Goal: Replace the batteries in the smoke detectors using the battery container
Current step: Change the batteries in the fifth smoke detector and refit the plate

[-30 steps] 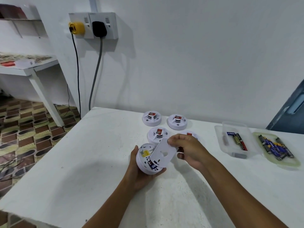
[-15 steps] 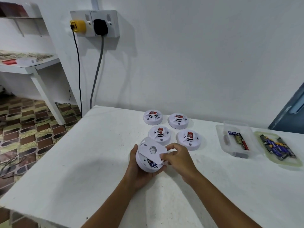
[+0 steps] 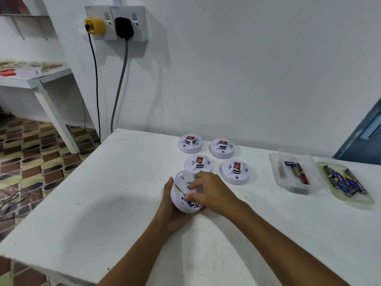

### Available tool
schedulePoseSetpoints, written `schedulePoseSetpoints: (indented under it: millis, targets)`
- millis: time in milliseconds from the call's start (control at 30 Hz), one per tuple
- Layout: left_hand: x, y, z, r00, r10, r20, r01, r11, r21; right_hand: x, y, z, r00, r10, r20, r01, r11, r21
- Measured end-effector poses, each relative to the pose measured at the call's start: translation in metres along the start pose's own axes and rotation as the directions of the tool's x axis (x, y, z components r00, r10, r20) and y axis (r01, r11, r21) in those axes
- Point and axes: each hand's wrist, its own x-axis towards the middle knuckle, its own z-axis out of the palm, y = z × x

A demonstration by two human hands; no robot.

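My left hand (image 3: 171,211) cups a white round smoke detector (image 3: 179,200) from below, its back side up just above the white table (image 3: 123,193). My right hand (image 3: 212,193) grips the white back cover (image 3: 183,178) and lays it over the detector's open back, where blue batteries still show at the lower edge. Several more white smoke detectors (image 3: 235,171) with red labels sit face up behind my hands. To the right, a clear battery container (image 3: 292,172) holds a few batteries, and its greenish lid (image 3: 346,182) beside it carries several dark blue batteries.
A wall rises right behind the table. A double socket (image 3: 117,22) with a yellow plug and a black plug hangs at upper left, its cables running down past the table's left corner. A white shelf (image 3: 31,77) stands farther left above a patterned floor.
The back cover, earlier held tilted off the detector by my right hand, now lies nearly flat over the detector's back. My right hand has moved left onto it. The left hand stays put.
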Motion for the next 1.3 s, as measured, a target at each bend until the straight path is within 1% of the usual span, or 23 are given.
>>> schedulePoseSetpoints:
  millis: [133, 267, 500, 633, 833, 900, 967, 1033, 1133, 1200, 1300]
  targets:
    - [0.005, 0.001, -0.005, 0.999, -0.024, -0.041, 0.024, 1.0, 0.003, 0.001, -0.006, -0.004, 1.0, -0.014, 0.007, 0.014, 0.999, -0.047]
    - [0.007, 0.0, -0.006, 1.0, -0.008, -0.004, 0.009, 0.999, 0.039, 0.002, -0.006, -0.01, 1.0, -0.014, 0.013, 0.014, 1.0, -0.012]
    - [0.009, 0.0, -0.008, 1.0, 0.0, 0.007, 0.0, 0.999, 0.034, 0.005, -0.003, -0.009, 0.999, -0.01, 0.051, 0.012, 1.0, -0.022]
    - [0.009, 0.0, -0.009, 1.0, -0.006, 0.003, 0.006, 1.0, 0.02, 0.007, -0.001, -0.009, 0.996, -0.048, 0.075, 0.05, 0.998, -0.024]
    - [0.009, 0.0, -0.009, 1.0, -0.025, -0.019, 0.024, 0.999, -0.021, 0.011, 0.0, -0.011, 0.982, -0.099, 0.16, 0.116, 0.988, -0.105]
    - [0.009, 0.001, -0.01, 0.998, -0.043, -0.039, 0.042, 0.999, -0.02, 0.011, 0.001, -0.011, 0.978, -0.097, 0.184, 0.123, 0.983, -0.134]
    - [0.008, 0.0, -0.007, 0.998, -0.064, -0.027, 0.064, 0.998, -0.019, 0.009, 0.003, -0.01, 0.975, -0.087, 0.203, 0.122, 0.979, -0.164]
    - [0.005, -0.001, -0.002, 0.997, -0.076, -0.016, 0.076, 0.996, -0.04, 0.008, 0.006, -0.008, 0.975, -0.085, 0.204, 0.121, 0.978, -0.172]
    - [0.001, -0.002, -0.001, 0.997, -0.063, 0.05, 0.065, 0.996, -0.054, 0.005, 0.007, -0.004, 0.979, -0.08, 0.185, 0.108, 0.983, -0.146]
    - [0.001, -0.001, 0.0, 0.997, -0.059, 0.043, 0.06, 0.998, -0.03, 0.006, 0.007, -0.003, 0.98, -0.08, 0.182, 0.108, 0.983, -0.148]
    - [0.001, -0.002, -0.001, 0.999, -0.042, -0.013, 0.042, 0.998, 0.037, 0.008, 0.005, -0.005, 0.986, -0.068, 0.154, 0.088, 0.988, -0.13]
